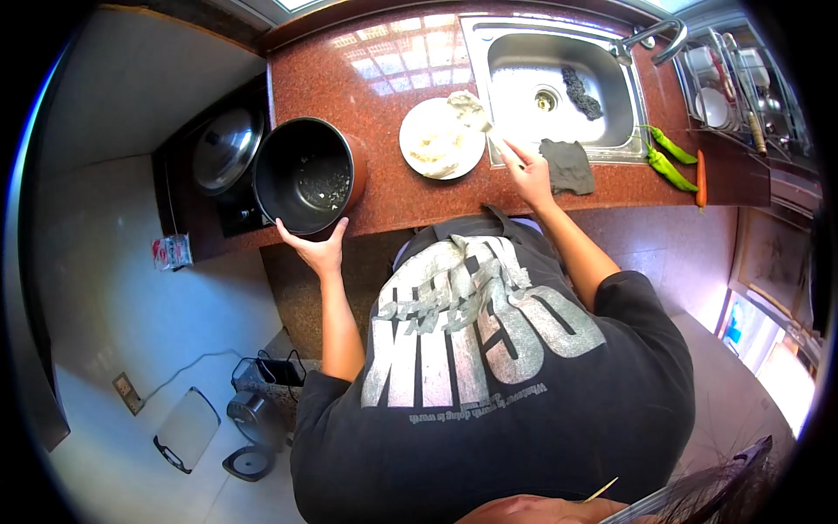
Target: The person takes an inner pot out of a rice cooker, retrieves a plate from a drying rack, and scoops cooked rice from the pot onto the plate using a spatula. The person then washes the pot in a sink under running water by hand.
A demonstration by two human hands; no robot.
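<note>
My left hand (318,253) grips the near side of a black inner pot (301,166), its thumb and fingers spread around the wall. Bits of rice cling to the pot's bottom. In my right hand (530,177) is a rice paddle (494,138), held by its handle, with a clump of white rice (468,108) on its blade. That clump overlaps the upper right edge of a white plate (407,147), on which more rice (436,150) lies. A dark grey cloth (567,167) lies on the counter just right of my right hand.
Behind the cloth is a steel sink (524,65) with a dark scrubber (581,94) and a faucet (672,39). Green peppers (670,166) and a carrot (701,179) lie to the right, near a dish rack (724,87). A lid (229,150) rests on the stove at left.
</note>
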